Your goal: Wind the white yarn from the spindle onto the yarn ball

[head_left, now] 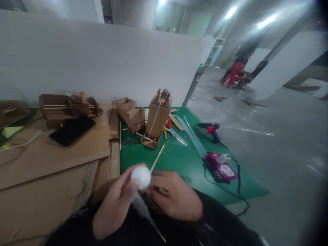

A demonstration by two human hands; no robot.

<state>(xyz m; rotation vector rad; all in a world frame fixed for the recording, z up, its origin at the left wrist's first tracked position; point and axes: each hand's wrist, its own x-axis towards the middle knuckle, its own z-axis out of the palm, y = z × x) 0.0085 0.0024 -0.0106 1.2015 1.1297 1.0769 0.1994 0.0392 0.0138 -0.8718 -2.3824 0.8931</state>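
A ball of white string [140, 177] is gripped in my left hand [116, 200], with the thumb pressed against its lower side. Close beside it, my right hand [176, 195] is closed, its fingers curled inward near the ball. Part of a yellow and dark piece [163, 192] shows between those fingers; what it is I cannot make out. A twisted yellow stick [157, 158] pokes up from behind the right fingers. Below the hands, a greyish-white tapered length [144, 208] runs down to a thin yellowish tip, blurred against the dark clothing.
On the green tabletop [179, 160] stand a tall cardboard model [158, 119], scissors [176, 135], clear glue sticks [192, 136], a blue glue gun [210, 130] and a purple power strip [221, 167] with a cord. Cardboard sheets [51, 177] and a black phone [73, 130] lie left. A white partition [102, 65] rises behind.
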